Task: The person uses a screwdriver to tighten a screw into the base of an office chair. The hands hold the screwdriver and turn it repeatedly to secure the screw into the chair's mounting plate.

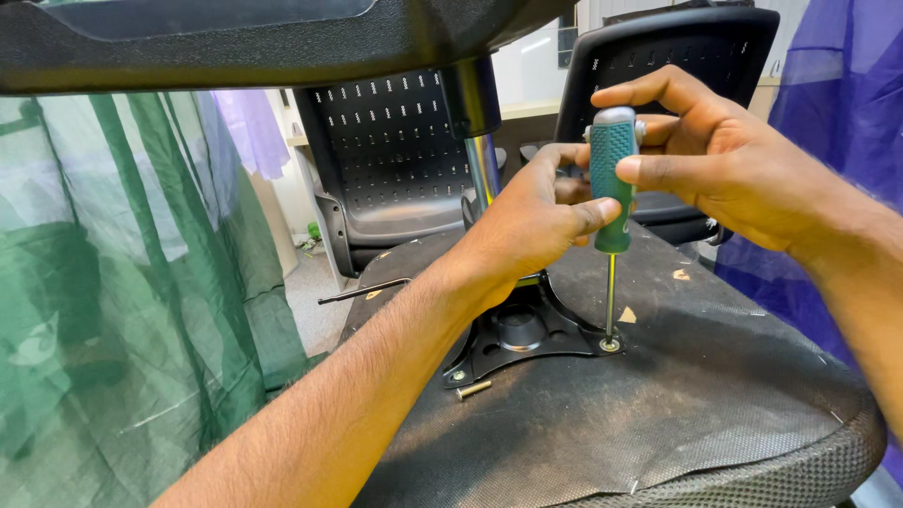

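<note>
A green-handled screwdriver point(612, 179) stands upright with its tip in a screw point(609, 344) at the right corner of a black metal mounting plate point(527, 336). The plate sits on the dark fabric underside of an upturned chair seat point(677, 414). My right hand point(724, 155) grips the top of the handle. My left hand point(531, 221) pinches the lower part of the handle with thumb and fingers. A chrome gas-lift column point(483, 165) rises from the plate behind my left hand. One loose bolt point(473, 388) lies on the seat by the plate's front corner.
Two black perforated chair backs point(395, 160) point(687, 56) stand behind the seat. A black lever point(362, 292) sticks out at the seat's left. Green mesh fabric point(122, 282) hangs on the left, blue sheeting point(837, 103) on the right. A black chair base point(235, 38) spans the top.
</note>
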